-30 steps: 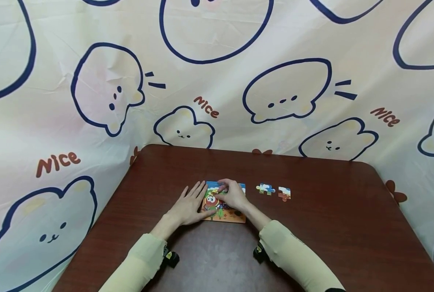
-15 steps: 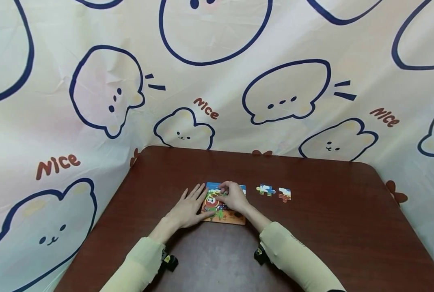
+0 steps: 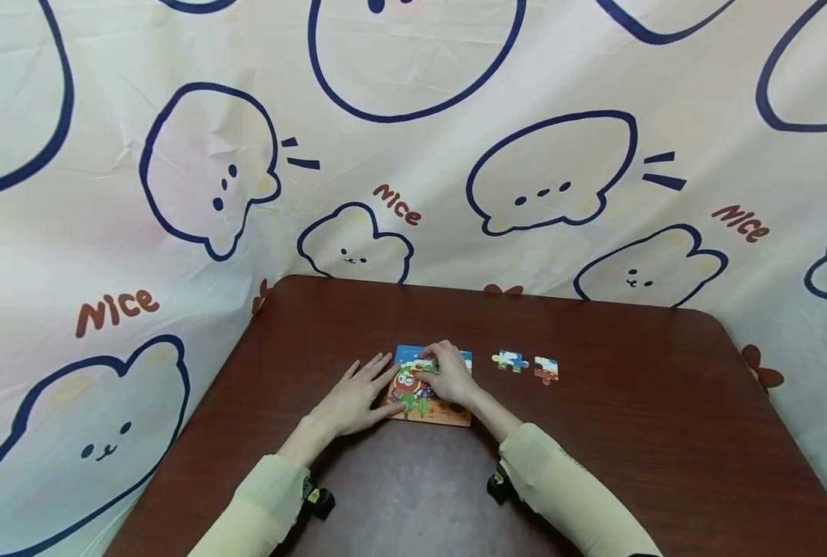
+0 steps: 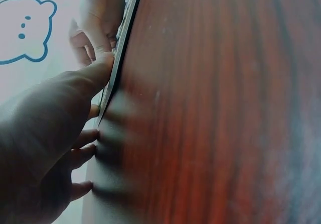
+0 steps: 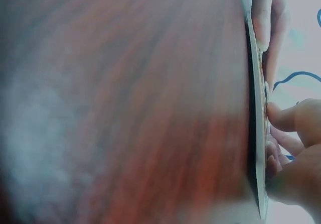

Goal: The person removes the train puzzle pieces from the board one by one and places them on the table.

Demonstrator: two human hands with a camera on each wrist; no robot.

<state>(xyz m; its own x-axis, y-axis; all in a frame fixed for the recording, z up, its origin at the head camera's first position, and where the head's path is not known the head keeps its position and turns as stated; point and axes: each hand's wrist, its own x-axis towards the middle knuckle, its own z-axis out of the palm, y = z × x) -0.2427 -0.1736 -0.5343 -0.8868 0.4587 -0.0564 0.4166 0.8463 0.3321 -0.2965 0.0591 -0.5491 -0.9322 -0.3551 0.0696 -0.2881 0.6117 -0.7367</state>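
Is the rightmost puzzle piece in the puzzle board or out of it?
Out: in the head view, the rightmost puzzle piece lies on the brown table, apart from the puzzle board.

Over the last second the left hand eased back a little, outward to the left and slightly toward the person, and its thumb retreated nearer the left edge of the puzzle board. The right hand edged a touch to the right, its fingers more bent than at first, and more of the blue upper strip showed. In the head view, counter and backdrop both sat a hair farther right.
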